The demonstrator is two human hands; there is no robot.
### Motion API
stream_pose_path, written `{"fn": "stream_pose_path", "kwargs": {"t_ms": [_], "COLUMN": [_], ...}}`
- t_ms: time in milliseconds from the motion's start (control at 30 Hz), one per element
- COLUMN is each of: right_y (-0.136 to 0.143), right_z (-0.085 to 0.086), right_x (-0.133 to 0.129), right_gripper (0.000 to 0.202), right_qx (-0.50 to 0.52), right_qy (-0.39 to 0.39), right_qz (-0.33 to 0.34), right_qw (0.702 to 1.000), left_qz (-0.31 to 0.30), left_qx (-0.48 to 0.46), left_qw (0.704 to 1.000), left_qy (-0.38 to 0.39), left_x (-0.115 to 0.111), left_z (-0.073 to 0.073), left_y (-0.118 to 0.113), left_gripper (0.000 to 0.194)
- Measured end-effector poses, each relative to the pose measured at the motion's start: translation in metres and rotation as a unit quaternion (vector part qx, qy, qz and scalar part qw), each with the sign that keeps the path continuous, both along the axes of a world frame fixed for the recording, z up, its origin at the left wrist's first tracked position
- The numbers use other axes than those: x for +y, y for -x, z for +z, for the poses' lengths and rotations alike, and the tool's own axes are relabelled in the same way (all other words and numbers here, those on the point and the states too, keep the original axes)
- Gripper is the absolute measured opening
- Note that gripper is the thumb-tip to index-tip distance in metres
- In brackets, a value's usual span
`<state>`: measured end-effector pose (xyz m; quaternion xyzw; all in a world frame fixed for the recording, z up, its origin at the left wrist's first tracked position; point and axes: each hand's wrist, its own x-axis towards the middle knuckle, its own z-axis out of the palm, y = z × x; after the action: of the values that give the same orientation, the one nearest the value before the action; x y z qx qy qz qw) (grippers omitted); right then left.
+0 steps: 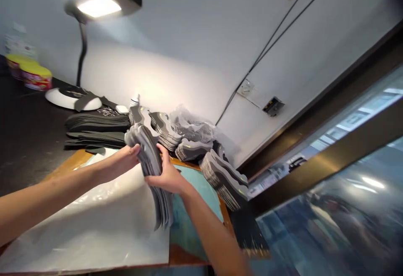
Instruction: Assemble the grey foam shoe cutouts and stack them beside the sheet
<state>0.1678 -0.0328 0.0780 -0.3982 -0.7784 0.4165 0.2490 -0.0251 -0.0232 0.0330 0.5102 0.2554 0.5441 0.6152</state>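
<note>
A thick stack of curved grey pieces [151, 158] is held upright and slightly tilted above a white sheet [103, 225]. My left hand [127, 158] grips its upper left side, the thumb on the edge. On the right side of the same stack, my right hand [166, 173] has its thumb and fingers spread around the edge. The lower ends of the pieces fan apart a little. Behind the held stack stand more grey stacks [166, 131], and another large stack [223, 179] leans to the right.
Dark flat pieces [96, 131] lie in piles at the left, near a lit desk lamp [82, 53]. Yellow-lidded tubs [37, 76] stand at the far left. Clear plastic wrap [192, 124] rests by the wall. A dark window frame [302, 158] runs along the right.
</note>
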Motion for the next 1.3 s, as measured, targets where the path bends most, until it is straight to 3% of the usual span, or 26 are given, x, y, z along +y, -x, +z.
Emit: {"fn": "stream_pose_path", "kwargs": {"t_ms": [100, 200, 300, 367, 433, 533, 733, 867, 1033, 1133, 1233, 1300], "right_y": [0.028, 0.041, 0.044, 0.042, 0.039, 0.032, 0.028, 0.038, 0.036, 0.024, 0.014, 0.011], "right_z": [-0.007, -0.002, 0.011, 0.019, 0.024, 0.020, 0.001, 0.002, 0.020, 0.033, 0.035, 0.028], "right_x": [0.009, 0.015, 0.019, 0.021, 0.025, 0.033, 0.045, 0.036, 0.021, 0.014, 0.008, 0.004], "right_gripper": [0.116, 0.128, 0.133, 0.125, 0.115, 0.105, 0.107, 0.098, 0.099, 0.105, 0.103, 0.097], "right_qx": [0.006, 0.034, 0.076, 0.130, 0.175, 0.185, 0.144, 0.138, 0.117, 0.098, 0.132, 0.183], "right_qy": [-0.013, -0.025, -0.006, -0.003, -0.036, -0.077, 0.000, -0.071, -0.130, -0.057, 0.037, 0.099], "right_qz": [0.068, 0.069, 0.040, 0.029, 0.030, 0.036, 0.019, 0.022, 0.022, 0.053, 0.068, 0.062], "right_qw": [0.998, 0.997, 0.996, 0.991, 0.983, 0.979, 0.989, 0.988, 0.984, 0.992, 0.988, 0.976], "left_qz": [0.099, 0.173, 0.195, 0.191, 0.171, 0.151, 0.176, 0.186, 0.192, 0.211, 0.112, 0.046], "left_qx": [0.021, 0.051, 0.087, 0.125, 0.175, 0.218, 0.217, 0.215, 0.191, 0.119, 0.030, -0.031], "left_qw": [0.995, 0.983, 0.971, 0.958, 0.943, 0.931, 0.930, 0.933, 0.946, 0.966, 0.993, 0.994], "left_qy": [0.005, -0.025, -0.103, -0.173, -0.226, -0.253, -0.238, -0.221, -0.179, -0.090, 0.034, 0.091], "left_x": [0.005, 0.006, 0.005, 0.003, 0.002, 0.006, 0.019, 0.011, 0.006, 0.009, 0.011, 0.010], "left_z": [0.022, 0.053, 0.086, 0.105, 0.115, 0.115, 0.104, 0.110, 0.122, 0.129, 0.125, 0.112], "left_y": [0.015, 0.021, 0.015, 0.007, -0.001, -0.007, 0.000, -0.005, -0.013, -0.008, 0.002, 0.006], "left_gripper": [0.056, 0.059, 0.087, 0.104, 0.106, 0.094, 0.078, 0.087, 0.103, 0.084, 0.045, 0.037]}}
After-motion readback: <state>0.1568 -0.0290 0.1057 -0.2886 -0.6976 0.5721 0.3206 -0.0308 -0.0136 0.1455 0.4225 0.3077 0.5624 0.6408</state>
